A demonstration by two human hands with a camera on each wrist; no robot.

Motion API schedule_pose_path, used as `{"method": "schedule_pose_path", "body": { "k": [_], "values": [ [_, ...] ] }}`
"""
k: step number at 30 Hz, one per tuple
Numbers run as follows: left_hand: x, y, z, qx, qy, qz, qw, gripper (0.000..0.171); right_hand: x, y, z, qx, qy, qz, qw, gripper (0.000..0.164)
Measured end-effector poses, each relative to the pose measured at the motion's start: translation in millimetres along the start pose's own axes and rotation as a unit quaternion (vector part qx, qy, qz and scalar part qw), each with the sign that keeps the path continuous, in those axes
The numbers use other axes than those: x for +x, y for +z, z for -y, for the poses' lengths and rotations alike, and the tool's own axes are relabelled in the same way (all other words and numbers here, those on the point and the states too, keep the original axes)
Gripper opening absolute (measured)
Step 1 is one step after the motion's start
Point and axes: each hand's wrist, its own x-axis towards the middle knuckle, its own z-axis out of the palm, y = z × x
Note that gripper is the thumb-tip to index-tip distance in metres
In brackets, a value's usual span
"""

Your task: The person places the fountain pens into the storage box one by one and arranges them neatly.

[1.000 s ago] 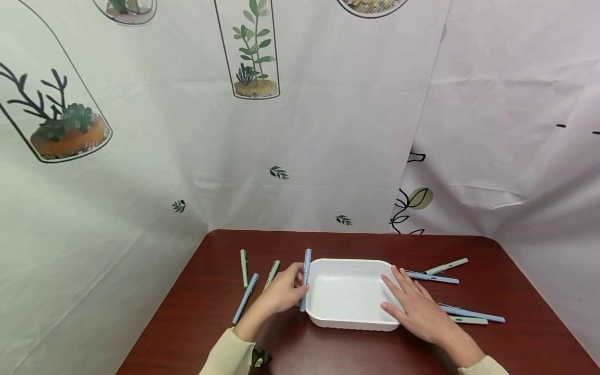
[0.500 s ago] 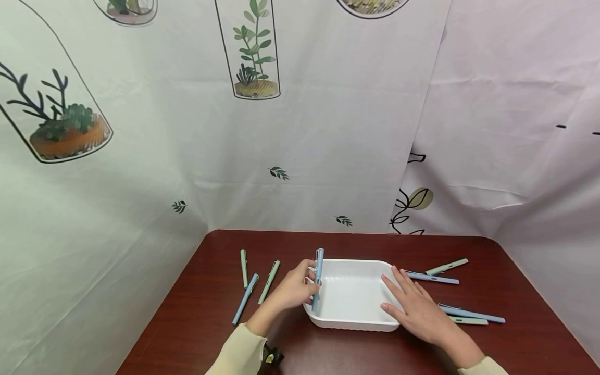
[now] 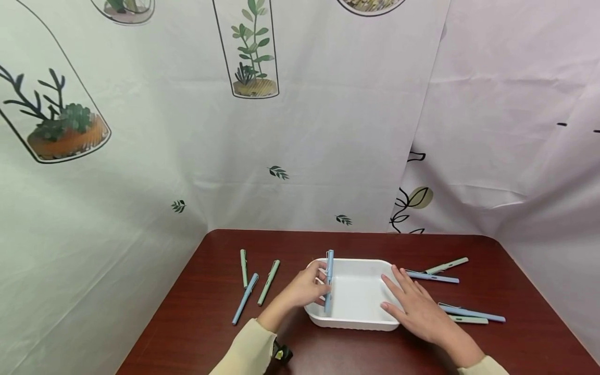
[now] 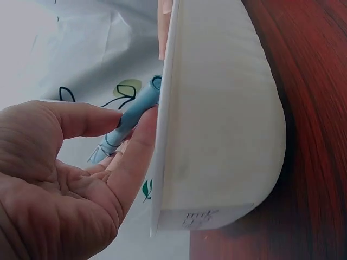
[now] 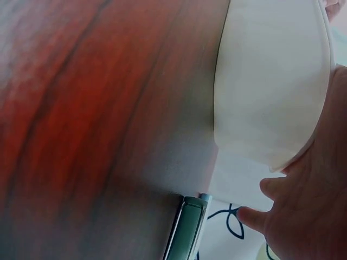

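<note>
My left hand (image 3: 307,286) pinches a light blue pen (image 3: 330,268) between thumb and fingers. The pen stands nearly lengthwise over the left part of a white rectangular tray (image 3: 358,325), its clip end away from me. In the left wrist view the same blue pen (image 4: 133,116) shows between thumb and fingers, just past the tray's wall (image 4: 222,108). On the tray's right rim rests my right hand (image 3: 419,312), fingers spread and straight. The right wrist view has that hand (image 5: 309,184) along the tray's edge, gripping nothing.
Left of the tray lie two green pens (image 3: 269,282) (image 3: 244,268) and a blue pen (image 3: 245,299). To its right, a green pen (image 3: 447,265) touches a blue one (image 3: 433,278); nearer me, another blue pen (image 3: 473,313) overlaps a green one (image 3: 469,320). A patterned cloth (image 3: 304,130) hangs behind the table.
My left hand has carried the blue pen rightward, from beside the tray's left rim to over its inside. My right hand keeps its place on the right rim.
</note>
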Motion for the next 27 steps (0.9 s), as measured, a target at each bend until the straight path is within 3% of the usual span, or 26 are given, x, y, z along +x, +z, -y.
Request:
{"method": "schedule_pose_path", "body": {
  "k": [9, 19, 27],
  "values": [
    [11.6, 21.0, -3.5, -0.019, -0.011, 0.010, 0.9997, 0.042, 0.6, -0.5, 0.4, -0.002, 0.000, -0.001, 1.000, 0.068],
    [24.5, 45.1, -2.2, -0.083, -0.064, 0.029, 0.9941, 0.036, 1.2, 1.0, -0.4, -0.017, 0.004, 0.000, 1.000, 0.069],
    [30.4, 60.1, -7.5, -0.093, -0.094, 0.038, 0.9905, 0.037, 1.8, -0.3, -1.1, -0.014, 0.006, 0.006, 1.000, 0.070]
  ]
}}
